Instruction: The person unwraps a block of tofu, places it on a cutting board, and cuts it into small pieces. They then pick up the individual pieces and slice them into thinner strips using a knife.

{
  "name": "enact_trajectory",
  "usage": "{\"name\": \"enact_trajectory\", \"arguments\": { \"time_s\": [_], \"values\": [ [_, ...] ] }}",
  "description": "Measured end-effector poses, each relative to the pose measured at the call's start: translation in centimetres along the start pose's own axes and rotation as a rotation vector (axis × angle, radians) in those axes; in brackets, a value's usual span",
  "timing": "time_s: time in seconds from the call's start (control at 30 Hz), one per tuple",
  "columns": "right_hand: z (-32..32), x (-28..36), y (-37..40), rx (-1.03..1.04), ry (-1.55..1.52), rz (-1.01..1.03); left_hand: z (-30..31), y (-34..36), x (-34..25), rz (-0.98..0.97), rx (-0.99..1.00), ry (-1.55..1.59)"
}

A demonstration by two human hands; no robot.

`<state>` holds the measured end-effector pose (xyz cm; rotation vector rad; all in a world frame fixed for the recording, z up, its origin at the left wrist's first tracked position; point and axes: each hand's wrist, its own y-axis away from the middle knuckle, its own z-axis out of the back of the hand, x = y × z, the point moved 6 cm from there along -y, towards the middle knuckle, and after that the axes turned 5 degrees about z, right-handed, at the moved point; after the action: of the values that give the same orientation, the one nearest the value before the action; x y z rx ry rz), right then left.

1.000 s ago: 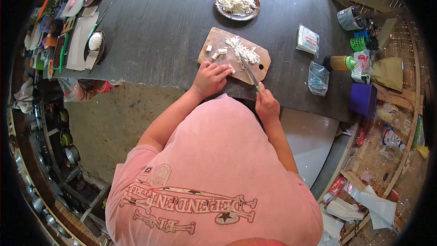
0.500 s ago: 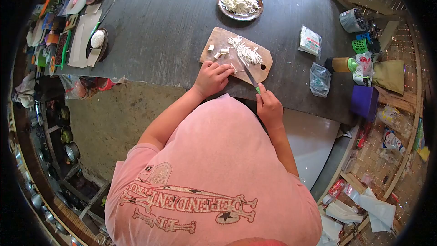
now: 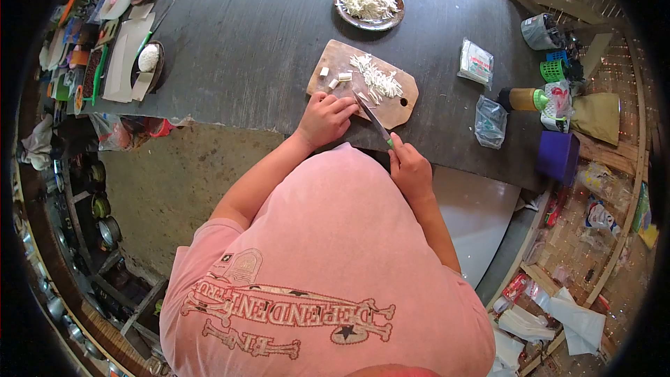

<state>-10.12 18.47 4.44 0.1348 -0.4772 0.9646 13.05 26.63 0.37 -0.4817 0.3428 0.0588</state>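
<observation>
The right hand (image 3: 410, 167) is gripping a knife (image 3: 373, 121) by its green handle, fingers wrapping around it and the narrow, smooth metal blade slanting forward and leftward from the fist. The blade's tip is lying close to the fingertips of the left hand (image 3: 326, 119), which is resting palm down over the near left edge of a wooden cutting board (image 3: 394, 117). Its fingers are curling toward the blade, but they are hiding what lies beneath, so whether they are pinching a piece I cannot tell.

The board is showing a worn, stained tan surface, with clipped corners and a dark round hole at the end beyond the knife handle. Just ahead of the blade, thin, matte white strips (image 3: 377, 78) are lying in a loose, tangled heap. Ahead of the left hand, short, stubby pale blocks (image 3: 340, 79) are sitting on the board, apart from the strips.

Farther ahead of both hands, a round, glossy dark brown plate (image 3: 339, 10) is holding a mound of fine white shreds (image 3: 370, 1). To the right of the knife grip, a crumpled, clear plastic bag (image 3: 490, 123) is lying on the dark, streaked tabletop (image 3: 258, 49), and beyond it a flat, squarish wrapped packet (image 3: 476, 63) is resting.
</observation>
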Motion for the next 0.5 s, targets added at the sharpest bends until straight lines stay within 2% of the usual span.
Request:
{"name": "enact_trajectory", "arguments": {
  "time_s": [0.37,0.5],
  "values": [
    [0.6,0.9,-0.2,0.059,0.162,0.037,-0.1,0.0,0.1,0.002,0.001,0.003],
    [-0.9,0.6,-0.8,0.086,0.191,-0.023,-0.4,0.1,0.3,-0.001,0.013,-0.003]
  ]
}}
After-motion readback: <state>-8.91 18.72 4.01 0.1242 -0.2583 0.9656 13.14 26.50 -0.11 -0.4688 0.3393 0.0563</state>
